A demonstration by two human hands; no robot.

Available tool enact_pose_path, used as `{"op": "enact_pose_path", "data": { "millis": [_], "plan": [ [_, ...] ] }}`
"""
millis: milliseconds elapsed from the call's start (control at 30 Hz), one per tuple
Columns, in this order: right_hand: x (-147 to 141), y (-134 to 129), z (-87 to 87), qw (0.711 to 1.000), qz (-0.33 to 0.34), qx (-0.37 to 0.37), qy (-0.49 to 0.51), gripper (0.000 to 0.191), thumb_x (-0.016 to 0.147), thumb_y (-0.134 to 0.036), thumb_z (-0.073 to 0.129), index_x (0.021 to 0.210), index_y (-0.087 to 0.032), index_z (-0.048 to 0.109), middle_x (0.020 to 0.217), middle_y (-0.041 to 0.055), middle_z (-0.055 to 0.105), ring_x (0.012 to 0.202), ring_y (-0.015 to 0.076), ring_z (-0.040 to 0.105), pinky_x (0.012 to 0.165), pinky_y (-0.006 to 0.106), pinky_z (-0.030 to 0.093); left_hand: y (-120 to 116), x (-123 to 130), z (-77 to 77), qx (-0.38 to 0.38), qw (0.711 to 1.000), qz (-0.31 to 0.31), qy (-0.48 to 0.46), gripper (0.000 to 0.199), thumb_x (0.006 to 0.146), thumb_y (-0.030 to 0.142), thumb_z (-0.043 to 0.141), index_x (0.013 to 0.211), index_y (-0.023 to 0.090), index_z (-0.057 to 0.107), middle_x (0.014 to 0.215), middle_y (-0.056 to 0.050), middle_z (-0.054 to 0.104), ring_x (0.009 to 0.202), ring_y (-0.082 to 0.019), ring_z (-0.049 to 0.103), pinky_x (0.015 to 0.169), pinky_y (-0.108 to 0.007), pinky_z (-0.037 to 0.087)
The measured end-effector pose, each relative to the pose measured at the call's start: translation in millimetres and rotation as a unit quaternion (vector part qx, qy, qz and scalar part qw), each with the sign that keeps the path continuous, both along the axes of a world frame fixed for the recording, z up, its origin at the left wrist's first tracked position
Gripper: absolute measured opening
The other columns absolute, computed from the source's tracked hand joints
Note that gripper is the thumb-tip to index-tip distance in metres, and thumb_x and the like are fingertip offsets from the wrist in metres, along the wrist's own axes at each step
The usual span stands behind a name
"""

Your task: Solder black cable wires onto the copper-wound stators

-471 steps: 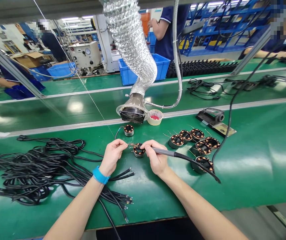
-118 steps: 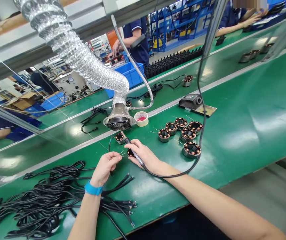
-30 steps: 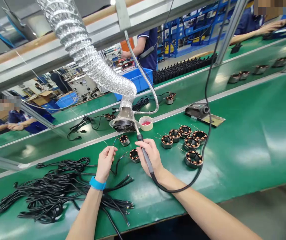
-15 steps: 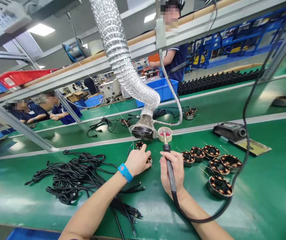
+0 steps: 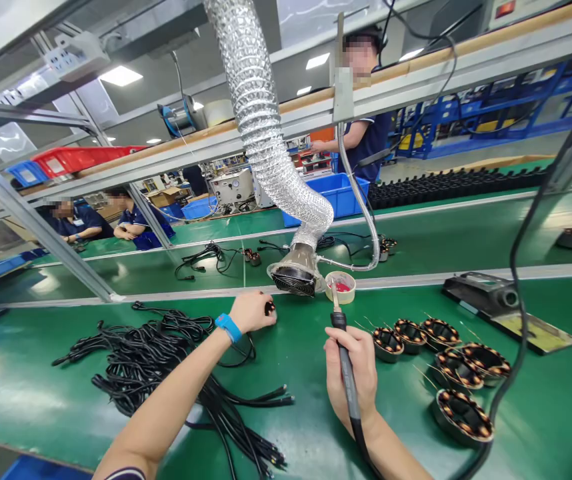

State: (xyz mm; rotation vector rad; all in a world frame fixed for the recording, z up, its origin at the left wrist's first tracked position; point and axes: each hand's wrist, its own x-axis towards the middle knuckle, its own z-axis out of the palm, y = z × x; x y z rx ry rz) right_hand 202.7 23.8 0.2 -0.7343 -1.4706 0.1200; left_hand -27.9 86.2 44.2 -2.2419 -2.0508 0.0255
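Note:
In the head view my left hand [image 5: 252, 312] is closed around a wound motor stator [image 5: 269, 308], most of it hidden by my fingers. A thin black cable loops just below that wrist. My right hand [image 5: 363, 373] grips the handle of a soldering iron [image 5: 347, 367], its tip pointing away from me. The tip overlaps a cream tape roll [image 5: 349, 295] with something red inside; I cannot tell whether they touch. Several stators [image 5: 465, 417] with copper windings and loose wire ends sit to the right of my right hand.
A pile of black cables [image 5: 151, 347] covers the left of the green bench. A fume extractor hood [image 5: 293, 277] hangs from a silver duct [image 5: 251, 87] ahead. A soldering iron stand [image 5: 486, 293] lies at the right. Co-workers are beyond the shelf frame.
My left hand has moved left, away from below the extractor hood, with the stator. My right hand still holds the soldering iron, slightly lower. The whole view has shifted a little.

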Motion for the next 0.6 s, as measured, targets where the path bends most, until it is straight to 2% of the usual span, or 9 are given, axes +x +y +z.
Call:
{"op": "enact_pose_path", "data": {
  "millis": [133, 200, 300, 467, 533, 600],
  "plan": [
    [-2.5, -1.1, -0.5, 1.0, 0.01, 0.005, -0.009, 0.026, 0.092, -0.01, 0.055, 0.115, -0.02, 0.06, 0.1, 0.0065, 0.053, 0.089, 0.0177, 0.057, 0.076, 0.033, 0.052, 43.9, -36.5, 22.8, 0.034, 0.992, 0.122, -0.003, 0.041, 0.079, 0.05, 0.061, 0.106, 0.02, 0.071, 0.105, -0.015, 0.069, 0.098, -0.032, 0.066, 0.081, -0.039, 0.051],
    [-3.0, -0.2, -1.9, 1.0, 0.012, 0.012, -0.018, 0.025, 0.092, -0.01, 0.055, 0.114, -0.02, 0.061, 0.101, 0.0068, 0.053, 0.089, 0.0174, 0.057, 0.076, 0.032, 0.052, 68.0, -47.6, 29.4, 0.036, 0.989, 0.14, -0.012, 0.047, 0.081, 0.052, 0.059, 0.113, 0.018, 0.068, 0.111, -0.017, 0.068, 0.104, -0.033, 0.065, 0.084, -0.039, 0.05],
    [-2.1, 3.7, -4.4, 0.999, 0.006, 0.024, -0.032, 0.025, 0.091, -0.011, 0.056, 0.115, -0.02, 0.061, 0.101, 0.007, 0.053, 0.089, 0.0178, 0.057, 0.076, 0.033, 0.052, 92.5, -51.0, 25.0, 0.017, 0.99, 0.139, -0.036, 0.053, 0.084, 0.055, 0.057, 0.119, 0.017, 0.065, 0.116, -0.018, 0.068, 0.108, -0.032, 0.064, 0.086, -0.037, 0.05],
    [0.4, 11.9, -6.9, 0.999, -0.013, 0.022, -0.035, 0.025, 0.091, -0.012, 0.056, 0.114, -0.021, 0.061, 0.099, 0.0067, 0.054, 0.087, 0.0186, 0.058, 0.075, 0.034, 0.053, 98.5, -44.8, 8.7, 0.001, 0.99, 0.117, -0.072, 0.065, 0.087, 0.062, 0.052, 0.129, 0.013, 0.06, 0.129, -0.023, 0.061, 0.112, -0.032, 0.063, 0.09, -0.036, 0.048],
    [0.4, 13.1, -7.9, 0.999, -0.014, 0.021, -0.038, 0.024, 0.091, -0.013, 0.056, 0.113, -0.021, 0.061, 0.098, 0.0065, 0.054, 0.087, 0.0189, 0.058, 0.075, 0.035, 0.053, 92.9, -54.1, 13.4, 0.01, 0.99, 0.115, -0.08, 0.069, 0.09, 0.063, 0.047, 0.133, 0.01, 0.056, 0.133, -0.025, 0.057, 0.115, -0.033, 0.061, 0.091, -0.035, 0.047],
    [-0.3, 12.6, -9.0, 0.999, -0.012, 0.018, -0.04, 0.024, 0.091, -0.014, 0.057, 0.113, -0.021, 0.062, 0.098, 0.0066, 0.055, 0.088, 0.0194, 0.058, 0.076, 0.035, 0.053, 82.5, -75.5, 25.0, 0.001, 0.99, 0.111, -0.082, 0.071, 0.09, 0.065, 0.046, 0.132, 0.009, 0.057, 0.131, -0.023, 0.06, 0.113, -0.031, 0.061, 0.09, -0.033, 0.046]
  ]
}}
